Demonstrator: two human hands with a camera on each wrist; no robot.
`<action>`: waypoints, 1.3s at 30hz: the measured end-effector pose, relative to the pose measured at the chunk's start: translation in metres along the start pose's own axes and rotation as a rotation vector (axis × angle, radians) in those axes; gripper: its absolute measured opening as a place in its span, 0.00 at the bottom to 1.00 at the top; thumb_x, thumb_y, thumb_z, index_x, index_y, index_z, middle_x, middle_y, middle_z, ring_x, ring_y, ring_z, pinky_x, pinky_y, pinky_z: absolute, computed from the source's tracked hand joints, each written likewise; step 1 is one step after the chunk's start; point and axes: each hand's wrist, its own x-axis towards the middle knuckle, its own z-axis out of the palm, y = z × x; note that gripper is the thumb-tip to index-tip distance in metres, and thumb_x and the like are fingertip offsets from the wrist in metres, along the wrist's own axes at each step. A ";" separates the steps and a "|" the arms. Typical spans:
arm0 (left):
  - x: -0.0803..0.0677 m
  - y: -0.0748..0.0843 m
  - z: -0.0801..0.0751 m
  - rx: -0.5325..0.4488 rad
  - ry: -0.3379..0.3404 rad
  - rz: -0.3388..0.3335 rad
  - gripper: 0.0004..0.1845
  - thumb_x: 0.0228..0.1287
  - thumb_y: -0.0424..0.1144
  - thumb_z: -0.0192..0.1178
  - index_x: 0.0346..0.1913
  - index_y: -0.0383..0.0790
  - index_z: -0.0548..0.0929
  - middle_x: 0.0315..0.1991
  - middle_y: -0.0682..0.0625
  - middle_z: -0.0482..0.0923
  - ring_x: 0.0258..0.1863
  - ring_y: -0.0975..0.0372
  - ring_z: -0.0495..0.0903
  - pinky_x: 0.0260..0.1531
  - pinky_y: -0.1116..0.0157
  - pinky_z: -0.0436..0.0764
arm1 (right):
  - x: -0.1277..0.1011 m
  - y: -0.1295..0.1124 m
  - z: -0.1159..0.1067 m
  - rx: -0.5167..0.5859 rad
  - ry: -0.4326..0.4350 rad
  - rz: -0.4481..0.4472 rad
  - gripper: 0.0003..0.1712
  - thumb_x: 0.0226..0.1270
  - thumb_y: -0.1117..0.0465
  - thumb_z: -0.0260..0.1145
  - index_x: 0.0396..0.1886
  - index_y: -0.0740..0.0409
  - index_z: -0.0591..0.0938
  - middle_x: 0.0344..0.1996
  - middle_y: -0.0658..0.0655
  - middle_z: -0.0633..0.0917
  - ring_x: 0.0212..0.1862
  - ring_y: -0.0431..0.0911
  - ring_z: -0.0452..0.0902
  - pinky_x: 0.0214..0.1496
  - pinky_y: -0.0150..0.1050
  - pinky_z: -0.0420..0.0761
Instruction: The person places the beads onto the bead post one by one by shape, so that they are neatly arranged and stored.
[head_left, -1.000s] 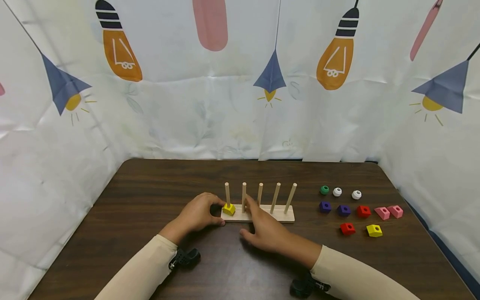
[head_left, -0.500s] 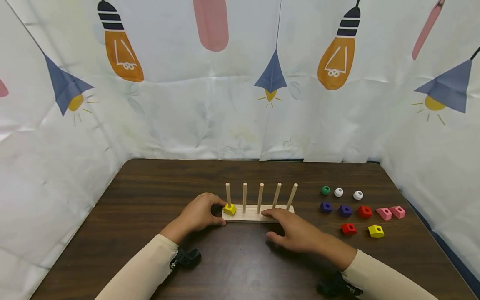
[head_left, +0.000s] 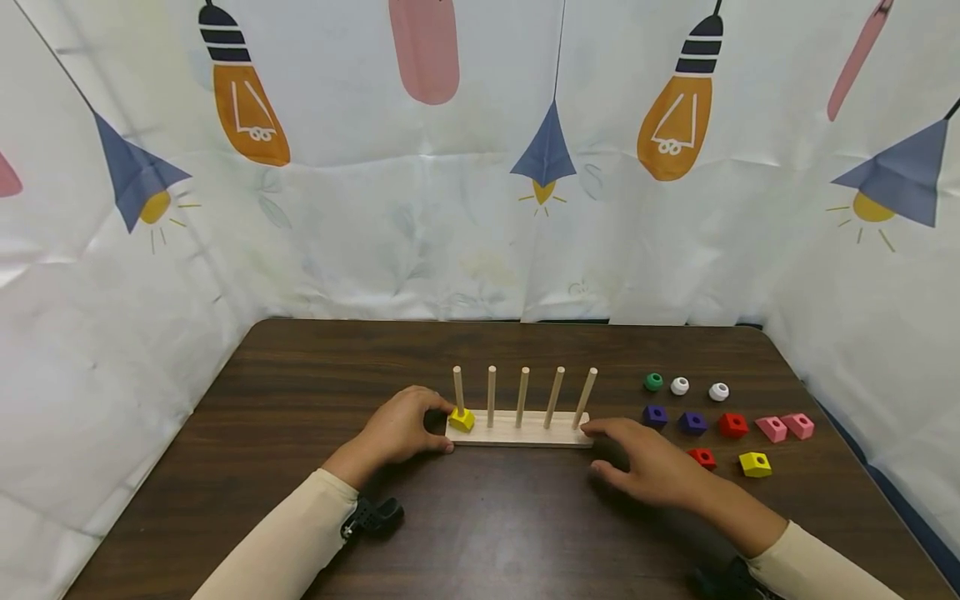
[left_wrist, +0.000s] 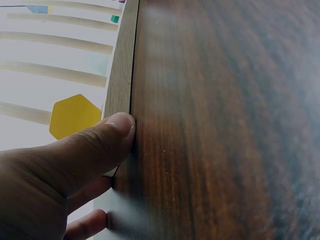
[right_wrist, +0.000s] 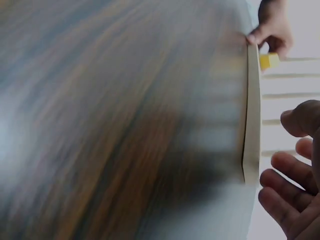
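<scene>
A wooden peg board (head_left: 521, 436) with several upright dowels (head_left: 522, 396) lies mid-table. One yellow block (head_left: 462, 421), hexagonal at its end in the left wrist view, sits low on the leftmost dowel. My left hand (head_left: 399, 429) grips the board's left end, its thumb (left_wrist: 117, 127) against the front edge. At the opposite end hovers my right hand (head_left: 647, 462), fingers relaxed and slightly bent, index tip right by the board's right corner. Nothing is between its thumb and fingers in the right wrist view.
Right of the board lie loose pieces: a green bead (head_left: 653, 382), white beads (head_left: 679, 386), purple blocks (head_left: 692, 422), red blocks (head_left: 732, 426), pink blocks (head_left: 797, 426) and another yellow block (head_left: 755, 465). My right forearm overlaps one red block (head_left: 703, 457). A printed curtain (head_left: 420, 242) hangs behind.
My right hand has moved rightward from the second dowel, along the board's front, to its right end. The left hand stays on the left end and the yellow block has not moved.
</scene>
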 end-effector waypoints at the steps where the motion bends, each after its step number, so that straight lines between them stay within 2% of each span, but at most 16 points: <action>1: 0.000 0.000 0.000 0.000 0.001 0.000 0.27 0.48 0.49 0.83 0.52 0.46 0.89 0.52 0.53 0.85 0.60 0.51 0.78 0.62 0.49 0.75 | -0.003 0.002 -0.002 -0.008 0.009 0.013 0.29 0.66 0.58 0.75 0.65 0.57 0.78 0.57 0.54 0.83 0.58 0.50 0.81 0.56 0.52 0.82; 7: 0.000 0.000 0.001 -0.006 0.011 0.010 0.27 0.47 0.49 0.84 0.51 0.47 0.90 0.51 0.53 0.85 0.59 0.51 0.78 0.61 0.50 0.76 | -0.022 0.015 -0.018 -0.077 0.058 0.114 0.27 0.63 0.56 0.77 0.61 0.53 0.82 0.56 0.50 0.84 0.57 0.50 0.82 0.54 0.53 0.83; 11: -0.001 0.000 0.000 -0.004 0.013 0.010 0.26 0.47 0.48 0.84 0.51 0.47 0.90 0.50 0.54 0.85 0.59 0.51 0.78 0.61 0.50 0.76 | -0.034 0.025 -0.028 -0.127 0.115 0.129 0.27 0.60 0.57 0.80 0.59 0.55 0.83 0.54 0.51 0.85 0.55 0.50 0.82 0.52 0.53 0.83; 16: 0.000 0.000 0.001 -0.001 0.009 -0.009 0.26 0.47 0.49 0.84 0.51 0.48 0.90 0.51 0.54 0.85 0.60 0.52 0.78 0.62 0.50 0.75 | -0.051 0.040 -0.037 -0.145 0.114 0.161 0.27 0.58 0.55 0.81 0.57 0.52 0.84 0.53 0.50 0.85 0.55 0.50 0.81 0.52 0.53 0.83; 21: 0.000 0.000 0.001 0.000 0.015 -0.006 0.26 0.46 0.48 0.84 0.51 0.48 0.90 0.52 0.54 0.85 0.61 0.52 0.78 0.62 0.50 0.75 | -0.063 0.053 -0.042 -0.181 0.099 0.140 0.28 0.55 0.53 0.83 0.55 0.50 0.85 0.50 0.46 0.84 0.52 0.47 0.81 0.49 0.48 0.83; 32: 0.000 0.000 0.003 0.002 0.017 0.001 0.27 0.47 0.49 0.83 0.52 0.48 0.90 0.52 0.53 0.85 0.61 0.51 0.77 0.61 0.49 0.75 | -0.077 0.072 -0.049 -0.254 0.123 0.100 0.28 0.46 0.58 0.86 0.50 0.48 0.87 0.44 0.38 0.85 0.48 0.44 0.80 0.47 0.48 0.82; 39: 0.000 0.000 0.003 0.007 0.018 0.005 0.26 0.47 0.49 0.83 0.51 0.48 0.90 0.51 0.54 0.85 0.60 0.51 0.78 0.62 0.50 0.75 | -0.082 0.080 -0.052 -0.260 0.091 0.103 0.25 0.44 0.60 0.85 0.46 0.49 0.88 0.41 0.38 0.83 0.43 0.41 0.79 0.41 0.43 0.82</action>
